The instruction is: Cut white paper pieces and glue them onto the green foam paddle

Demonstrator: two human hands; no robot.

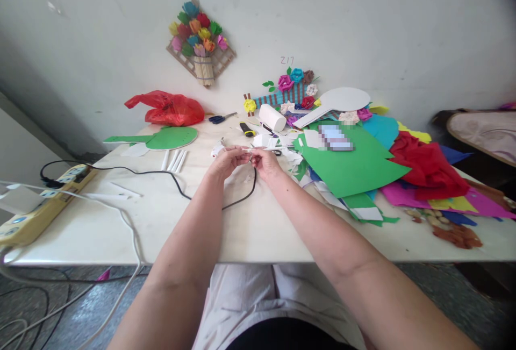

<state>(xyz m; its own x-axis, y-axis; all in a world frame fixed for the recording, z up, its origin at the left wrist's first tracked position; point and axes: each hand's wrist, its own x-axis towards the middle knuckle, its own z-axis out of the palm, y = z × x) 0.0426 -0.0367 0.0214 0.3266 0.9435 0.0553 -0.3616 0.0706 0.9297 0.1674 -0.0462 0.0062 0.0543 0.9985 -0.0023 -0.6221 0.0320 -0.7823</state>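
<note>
Over the middle of the table, my left hand (230,161) and my right hand (264,163) meet, fingers closed in a pinch. Between them is a thin white stick (277,149), perhaps rolled paper, whose end sticks out to the right. My fingers cover most of it. A black cable (255,178) runs up to just below my right hand; what it joins is hidden. Beside my left hand sits a small white object (217,148) that I cannot make out. Several white sticks (177,161) lie further left, near a green paddle-shaped piece (173,138).
A yellow power strip (60,199) with cords occupies the left edge. Behind are a red plastic bag (173,109), scissors (221,119), a yellow-black cutter (247,129) and a white roll (272,118). Green sheets (342,170), a phone (335,138) and red cloth (431,164) crowd the right.
</note>
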